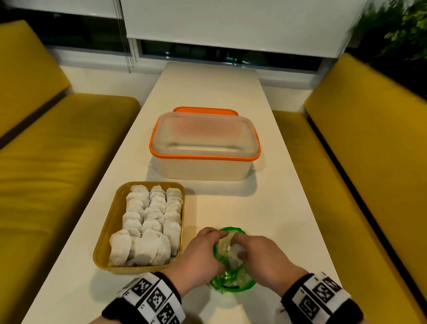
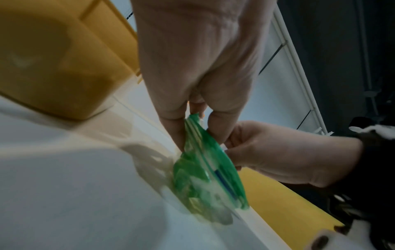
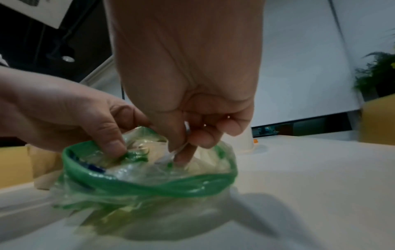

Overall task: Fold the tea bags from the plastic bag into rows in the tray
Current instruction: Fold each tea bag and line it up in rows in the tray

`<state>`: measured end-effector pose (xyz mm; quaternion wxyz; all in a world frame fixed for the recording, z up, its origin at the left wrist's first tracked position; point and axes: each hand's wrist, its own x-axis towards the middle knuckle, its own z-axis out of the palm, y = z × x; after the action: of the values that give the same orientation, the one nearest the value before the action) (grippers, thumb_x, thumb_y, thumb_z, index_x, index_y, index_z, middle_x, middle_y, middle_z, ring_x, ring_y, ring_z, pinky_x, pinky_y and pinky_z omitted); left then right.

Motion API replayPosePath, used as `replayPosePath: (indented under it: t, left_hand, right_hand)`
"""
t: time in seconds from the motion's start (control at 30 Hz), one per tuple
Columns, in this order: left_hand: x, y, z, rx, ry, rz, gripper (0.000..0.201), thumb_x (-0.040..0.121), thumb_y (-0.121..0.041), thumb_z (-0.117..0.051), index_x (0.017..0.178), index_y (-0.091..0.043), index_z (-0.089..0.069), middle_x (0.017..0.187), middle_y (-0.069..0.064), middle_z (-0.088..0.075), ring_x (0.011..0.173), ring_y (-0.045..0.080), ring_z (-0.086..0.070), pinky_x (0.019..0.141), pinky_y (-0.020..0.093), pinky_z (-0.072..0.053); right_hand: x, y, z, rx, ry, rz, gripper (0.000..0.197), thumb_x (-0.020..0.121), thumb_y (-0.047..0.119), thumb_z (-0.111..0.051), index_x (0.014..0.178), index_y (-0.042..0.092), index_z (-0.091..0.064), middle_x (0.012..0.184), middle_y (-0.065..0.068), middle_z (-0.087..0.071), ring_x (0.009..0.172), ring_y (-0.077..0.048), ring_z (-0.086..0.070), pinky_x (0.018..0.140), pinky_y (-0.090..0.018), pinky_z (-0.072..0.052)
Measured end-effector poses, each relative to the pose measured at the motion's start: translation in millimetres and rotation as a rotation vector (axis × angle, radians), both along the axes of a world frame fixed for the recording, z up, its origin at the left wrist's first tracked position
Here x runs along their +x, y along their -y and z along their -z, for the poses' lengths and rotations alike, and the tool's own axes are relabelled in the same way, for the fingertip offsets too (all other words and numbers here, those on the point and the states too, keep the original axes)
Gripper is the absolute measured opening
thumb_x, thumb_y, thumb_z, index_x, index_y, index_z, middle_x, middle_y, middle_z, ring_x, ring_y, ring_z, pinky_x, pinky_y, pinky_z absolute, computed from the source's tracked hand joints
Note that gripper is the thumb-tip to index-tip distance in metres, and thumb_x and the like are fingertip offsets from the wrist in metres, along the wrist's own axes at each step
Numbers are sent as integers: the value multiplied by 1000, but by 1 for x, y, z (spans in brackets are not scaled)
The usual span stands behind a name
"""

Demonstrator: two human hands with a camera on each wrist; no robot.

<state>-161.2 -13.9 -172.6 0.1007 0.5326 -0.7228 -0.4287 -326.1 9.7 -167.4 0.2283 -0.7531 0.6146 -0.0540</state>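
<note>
A green-rimmed clear plastic bag (image 1: 230,279) (image 2: 203,169) (image 3: 149,182) lies crumpled on the white table (image 1: 261,204) near its front edge. My left hand (image 1: 201,253) (image 2: 198,125) (image 3: 96,126) pinches the bag's rim on its left side and holds the mouth wide. My right hand (image 1: 259,254) (image 2: 267,152) (image 3: 188,138) reaches into the mouth, its curled fingers pinching a white tea bag (image 1: 235,255) inside. To the left stands the yellow tray (image 1: 104,235) (image 2: 53,67), holding three rows of folded tea bags (image 1: 150,216).
A clear container with an orange-rimmed lid (image 1: 204,147) stands behind the tray in the middle of the table. Yellow benches (image 1: 43,161) (image 1: 383,150) run along both long sides. A plant (image 1: 412,21) is at the far right.
</note>
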Motion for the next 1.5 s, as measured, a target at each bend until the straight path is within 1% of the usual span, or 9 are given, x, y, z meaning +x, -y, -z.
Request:
replayPosePath:
  t: [0.13,0.4,0.67,0.9,1.1,1.2,1.33,1.4,1.5]
  left_hand:
    - [1,3,4,11,35,1,80,71,-8,-70,141,-26,-38,140,-3,-36,121,13,-45,89,10,-32]
    - [-2,0,10,-21,207,52,63,81,-7,-58,140,-19,-39,134,4,-40,117,21,-52,103,21,-37]
    - [-5,1,9,6,243,57,54,82,-9,-55,134,-21,-44,130,0,-40,116,22,-51,98,19,-38]
    - [-5,4,0,11,219,39,68,82,-2,-55,144,-18,-33,143,4,-28,124,23,-46,101,19,-34]
    - [-8,2,-20,-110,222,34,45,92,-20,-52,137,-26,-45,156,3,-17,138,24,-31,110,24,-26]
    - [-14,4,-36,-176,-43,-41,33,96,-25,-48,128,-24,-56,143,-1,-43,128,18,-44,105,21,-30]
    - [-18,5,-52,599,-796,-145,21,94,-19,-53,110,-8,-62,105,10,-67,93,21,-65,85,36,-53]
    - [-14,6,-56,757,-922,-104,12,89,-13,-56,97,-6,-62,90,10,-69,79,20,-68,72,32,-57]
    - [-9,8,-54,684,-915,-126,7,89,-3,-55,87,-7,-60,81,9,-69,73,19,-69,65,28,-57]
  right_hand:
    - [14,14,-2,48,-309,-94,48,91,26,-49,137,29,-37,116,-2,-64,105,-26,-61,80,-31,-46]
    - [17,14,3,55,-365,-110,26,88,24,-50,113,19,-49,94,-5,-63,88,-30,-61,65,-28,-36]
    - [-3,-2,-5,130,55,-32,29,75,23,-45,102,20,-56,84,6,-60,77,-20,-53,69,-29,-43]
    - [-34,-24,-12,148,429,278,31,81,-6,-53,87,24,-57,78,1,-67,62,-2,-55,63,-22,-46]
    - [-45,-32,-30,30,476,348,35,84,-8,-52,90,26,-56,84,4,-68,70,5,-61,62,-12,-46]
    - [-33,-34,-43,-19,524,278,38,84,-10,-53,90,27,-57,79,7,-67,67,2,-59,63,-12,-45]
    - [-16,-33,-60,31,751,234,41,81,-15,-52,85,26,-59,75,-1,-63,61,-9,-50,60,-22,-45]
    - [-12,-32,-64,50,789,223,44,81,-15,-51,84,28,-59,76,-8,-62,62,-12,-50,60,-23,-43]
    - [-10,-29,-65,75,791,243,48,83,-12,-51,92,35,-54,82,-13,-68,64,-15,-53,62,-25,-43]
